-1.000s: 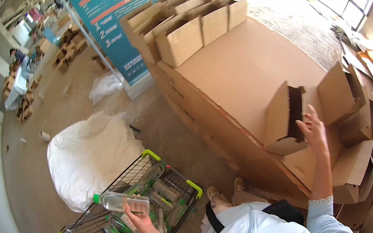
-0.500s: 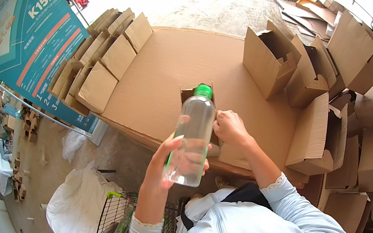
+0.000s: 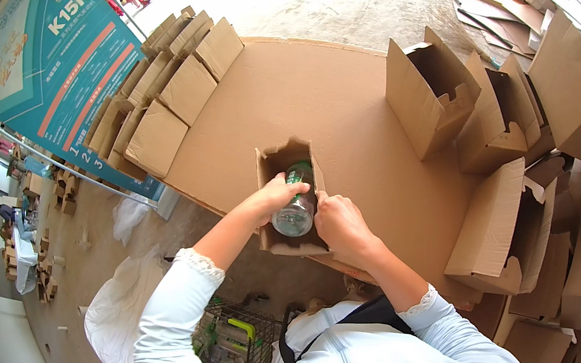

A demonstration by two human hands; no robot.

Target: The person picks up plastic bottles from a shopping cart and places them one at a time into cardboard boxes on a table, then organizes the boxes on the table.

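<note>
A small open cardboard box (image 3: pixel 279 157) stands at the near edge of the cardboard-covered table (image 3: pixel 284 98). Inside its mouth lies a clear plastic bottle (image 3: pixel 294 219), its base toward me and some green showing near the far end. My left hand (image 3: pixel 279 196) reaches into the box from the left, fingers wrapped round the bottle's side. At the box's right wall, my right hand (image 3: pixel 341 223) is closed on the edge, the fingertips partly hidden. The bottle's cap is out of sight inside the box.
Several open cartons (image 3: pixel 160 88) stand in rows at the table's far left. Larger open boxes (image 3: pixel 429 93) crowd the right side. Below my left arm is a black wire basket (image 3: pixel 262 355) holding green bottles. A banner (image 3: pixel 59 82) stands beyond the table's left edge.
My left hand has brought the bottle from in front of the box down into its opening, turning the cap end away. The box has shifted left and nearer; my right hand stays at its side.
</note>
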